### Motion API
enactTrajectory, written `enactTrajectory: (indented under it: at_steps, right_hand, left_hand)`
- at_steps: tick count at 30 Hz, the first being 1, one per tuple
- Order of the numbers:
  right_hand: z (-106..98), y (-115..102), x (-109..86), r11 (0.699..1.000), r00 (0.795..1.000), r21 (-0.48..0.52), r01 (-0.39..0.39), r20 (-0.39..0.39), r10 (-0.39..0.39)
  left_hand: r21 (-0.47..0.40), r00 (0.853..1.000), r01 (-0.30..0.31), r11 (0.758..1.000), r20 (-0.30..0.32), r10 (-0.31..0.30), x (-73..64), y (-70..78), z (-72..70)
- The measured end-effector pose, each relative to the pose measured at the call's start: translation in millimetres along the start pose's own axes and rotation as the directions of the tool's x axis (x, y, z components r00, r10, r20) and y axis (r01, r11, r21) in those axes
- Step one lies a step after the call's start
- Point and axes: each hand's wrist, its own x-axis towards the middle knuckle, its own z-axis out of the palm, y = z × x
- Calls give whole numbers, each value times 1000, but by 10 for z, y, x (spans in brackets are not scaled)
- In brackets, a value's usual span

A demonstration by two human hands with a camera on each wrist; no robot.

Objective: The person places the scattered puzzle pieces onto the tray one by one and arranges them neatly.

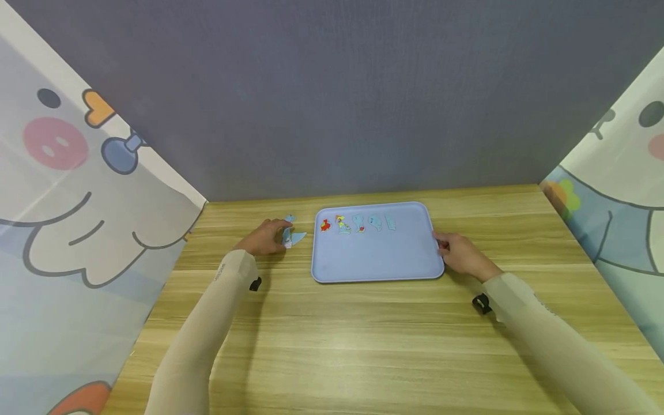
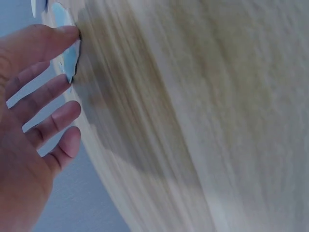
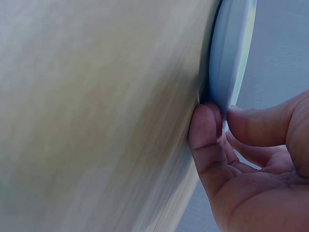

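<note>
My left hand [image 1: 267,237] is on the table left of the tray, its thumb and fingertips pinching the edges of a thin light-blue puzzle-like piece [image 2: 71,60]. Right beside that piece lies a pointed blue piece [image 1: 298,237], and a small blue one [image 1: 289,218] shows just beyond the fingers. With thumb above and fingers below, my right hand [image 1: 461,253] grips the right rim of a pale blue tray [image 1: 376,259]. Along the tray's far side several flat pieces lie in a row, among them a red piece [image 1: 325,225] and a yellow-and-blue piece [image 1: 342,225].
The wooden table [image 1: 353,334] reaches back to a grey upright panel [image 1: 363,104]. Walls with cartoon prints, such as the left wall [image 1: 104,230], flank it on both sides. A black strap [image 1: 482,304] sits at the right wrist.
</note>
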Motion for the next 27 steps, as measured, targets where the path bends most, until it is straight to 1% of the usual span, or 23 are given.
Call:
enactTrajectory:
  at_steps: [6,13,18,23,27]
  right_hand:
    - [0,1,-9,1000,1000,7,-7,9,7]
    - [-5,-8,-17,1000,1000,4,-8,10,8]
    - [-5,-17,-17,1000,1000,5,-8,9,8]
    - [-11,-22,-14,1000,1000,4,-5,8,5]
    - [-17,-35,-20,1000,1000,1,-10,8,10]
  left_hand:
    - [16,999,-11,1000,-45,11,-8,28,-13]
    - [5,996,11,1000,-89,-11,-21,55,-65]
    - [8,992,0,1000,-129,1,-15,82,-79]
    - [-2,990,-4,1000,-142,4,-10,153,-101]
    - [1,987,-27,1000,-160,27,15,206,-114]
